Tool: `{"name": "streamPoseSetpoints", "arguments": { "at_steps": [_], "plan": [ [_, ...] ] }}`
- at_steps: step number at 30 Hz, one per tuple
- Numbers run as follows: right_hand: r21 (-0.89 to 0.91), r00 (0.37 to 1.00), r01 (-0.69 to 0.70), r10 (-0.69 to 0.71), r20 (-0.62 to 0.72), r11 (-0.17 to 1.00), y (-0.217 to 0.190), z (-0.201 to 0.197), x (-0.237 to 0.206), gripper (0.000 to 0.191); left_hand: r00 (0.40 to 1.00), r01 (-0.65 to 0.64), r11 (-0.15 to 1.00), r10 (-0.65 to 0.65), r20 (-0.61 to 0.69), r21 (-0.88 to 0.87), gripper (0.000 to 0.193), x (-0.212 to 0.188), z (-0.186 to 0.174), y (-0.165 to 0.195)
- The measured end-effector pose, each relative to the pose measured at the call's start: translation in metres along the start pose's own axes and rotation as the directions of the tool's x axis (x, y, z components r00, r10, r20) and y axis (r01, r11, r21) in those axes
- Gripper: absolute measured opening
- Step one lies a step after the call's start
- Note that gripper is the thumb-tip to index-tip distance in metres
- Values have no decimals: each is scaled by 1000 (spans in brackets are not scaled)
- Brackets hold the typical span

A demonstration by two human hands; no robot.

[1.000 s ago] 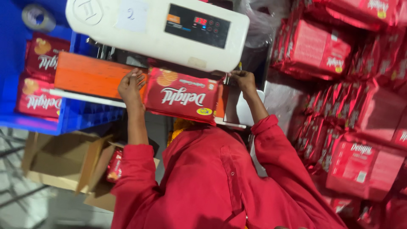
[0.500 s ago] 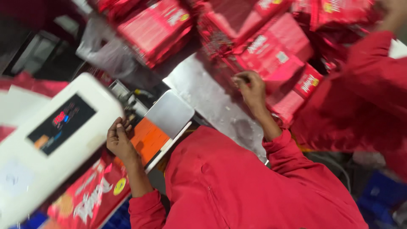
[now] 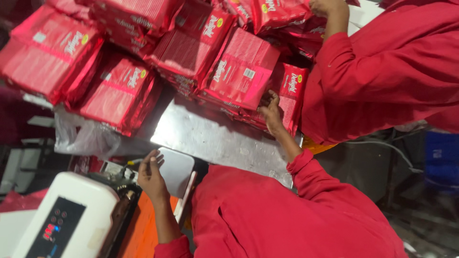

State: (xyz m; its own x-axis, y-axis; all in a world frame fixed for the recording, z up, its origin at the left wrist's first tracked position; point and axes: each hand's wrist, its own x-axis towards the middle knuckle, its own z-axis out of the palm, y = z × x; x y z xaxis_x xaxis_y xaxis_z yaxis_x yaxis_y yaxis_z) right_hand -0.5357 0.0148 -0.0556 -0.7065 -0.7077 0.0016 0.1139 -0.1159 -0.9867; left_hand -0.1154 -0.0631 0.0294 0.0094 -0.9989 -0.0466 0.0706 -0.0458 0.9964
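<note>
Steel tabletop [image 3: 210,136] is stretching out in front of me, bare and shiny in the middle. Nearest, my left hand [image 3: 152,174] is resting loosely open, holding nothing, at the edge of a small grey tray [image 3: 176,168] beside the white machine [image 3: 62,220]. Further out, my right hand [image 3: 270,112] is curling its fingers against a red foil packet [image 3: 290,98] at the foot of the pile [image 3: 158,48]. It is looking light, crinkly and slippery, so I am judging an edge grip safest. Beyond, a co-worker's red sleeve [image 3: 382,62] is crowding that side, a hand [image 3: 325,6] reaching into the packets.
</note>
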Motion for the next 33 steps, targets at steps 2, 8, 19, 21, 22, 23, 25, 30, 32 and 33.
{"name": "streamPoseSetpoints", "arguments": {
  "at_steps": [2,8,19,21,22,23,25,30,32,33],
  "plan": [
    [361,980,-174,198,-31,916,-8,0,14,63,1000,8,999,-9,29,37,23,0,6,1],
    [389,965,-200,249,-78,899,-24,24,42,50,995,65,994,-71,72,84,24,5,17,-2],
    [-18,904,-401,392,-173,916,-1,25,69,95,680,-670,598,256,687,441,47,9,153,-11],
    [-39,963,-265,261,-72,964,0,20,70,91,433,-881,325,257,864,345,57,22,198,-20],
    [-46,982,-191,190,-22,981,-1,19,70,89,307,-950,137,266,913,280,60,28,218,-25],
    [-46,965,-262,260,-36,964,-3,17,70,93,254,-967,49,234,938,249,63,37,233,-30],
    [-42,919,-392,389,-66,919,-8,13,70,105,153,-976,-127,161,975,174,68,55,258,-39],
    [-29,861,-508,507,-38,861,-13,4,70,93,-74,-983,-182,359,930,-8,56,80,274,-48],
    [-33,928,-372,372,10,928,-11,1,63,86,-31,-996,-86,441,897,8,49,78,271,-42],
    [9,975,-213,211,73,977,-12,-1,59,80,31,-999,1,484,875,34,45,77,270,-37]
  ]
}}
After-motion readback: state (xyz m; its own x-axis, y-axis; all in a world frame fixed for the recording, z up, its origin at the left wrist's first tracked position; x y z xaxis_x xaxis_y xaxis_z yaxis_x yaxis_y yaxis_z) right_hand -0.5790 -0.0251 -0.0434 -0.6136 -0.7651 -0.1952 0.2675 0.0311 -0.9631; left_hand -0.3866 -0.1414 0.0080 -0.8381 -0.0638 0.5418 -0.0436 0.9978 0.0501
